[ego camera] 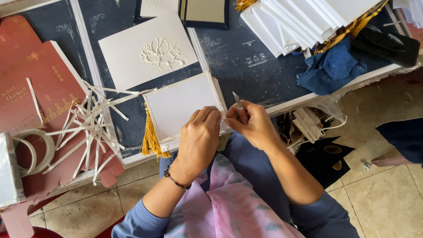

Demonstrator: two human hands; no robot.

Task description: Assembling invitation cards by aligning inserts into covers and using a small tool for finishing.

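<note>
Head view: a white square card (183, 108) lies flat at the near edge of the dark work table (246, 66), and everything else is placed from it. The left hand (200, 136) rests on the card's near right corner, fingers curled down and pinching at the edge there. The right hand (251, 123), touching the same corner from the right, is closed around a small craft blade (237, 100) whose tip points up and away, just beside the card's right edge.

A gold tassel (152, 139) already hangs off the card's left side, so that part looks done. Left of the card lies a heap of peeled white paper strips (88, 128), which suggests many backings have been stripped off by now; 2 tape rolls (31, 152) sit further left. Beyond the card is 1 embossed white sheet (150, 53), apart from it. Up and to the right of the card a fanned stack of white cards (299, 20) waits, by my reading a good share of the work left. The edge under the fingers seems to be the step in hand.
</note>
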